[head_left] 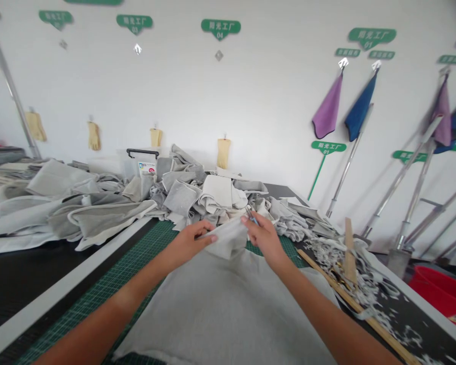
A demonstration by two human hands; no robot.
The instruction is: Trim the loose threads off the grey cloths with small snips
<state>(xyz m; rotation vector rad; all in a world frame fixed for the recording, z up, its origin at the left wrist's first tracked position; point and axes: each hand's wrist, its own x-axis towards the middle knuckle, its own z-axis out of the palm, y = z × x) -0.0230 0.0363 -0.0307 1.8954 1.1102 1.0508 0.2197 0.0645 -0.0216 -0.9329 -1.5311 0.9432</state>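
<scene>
A large light grey cloth [228,304] lies spread over the green cutting mat [137,268], its far edge lifted. My left hand [192,242] is closed, pinching the raised edge between thumb and fingers. At the other end of that edge, my right hand [262,233] is closed on the cloth corner and on a small tool [252,215] with a metal tip and a blue part. My fingers cover most of the tool, so its exact kind is unclear. Just beyond both hands rises a heap of folded grey cloths [182,195].
More grey cloths [61,203] are stacked at left. A clear box [142,165] with a black handle stands behind the heap. At right lie wooden strips [349,253], scissors [340,276] and fabric scraps [368,304]. A red bucket [441,289] stands beyond the table edge.
</scene>
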